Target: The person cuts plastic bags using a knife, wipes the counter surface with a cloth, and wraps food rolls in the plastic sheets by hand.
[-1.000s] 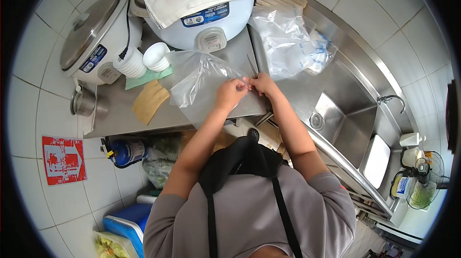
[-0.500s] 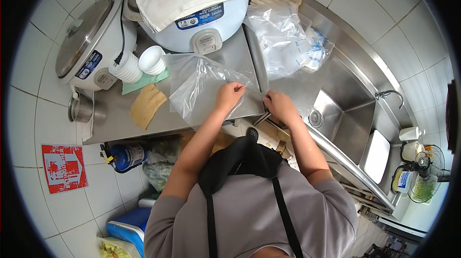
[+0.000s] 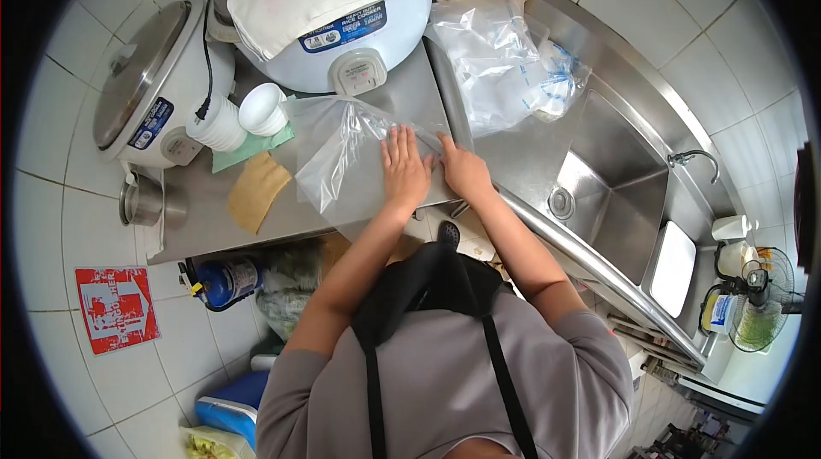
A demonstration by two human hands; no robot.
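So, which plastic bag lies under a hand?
The flat bag on the counter, left hand laid on it; the crumpled bags by the sink lie untouched.

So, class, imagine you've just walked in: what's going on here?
A person in a grey shirt stands at a steel counter with a clear plastic bag spread on it. The left hand lies palm down on the bag, fingers extended. The right hand points its index finger near the bag's right end; whether it touches is hard to tell. White cups and a tan piece of material sit to the left.
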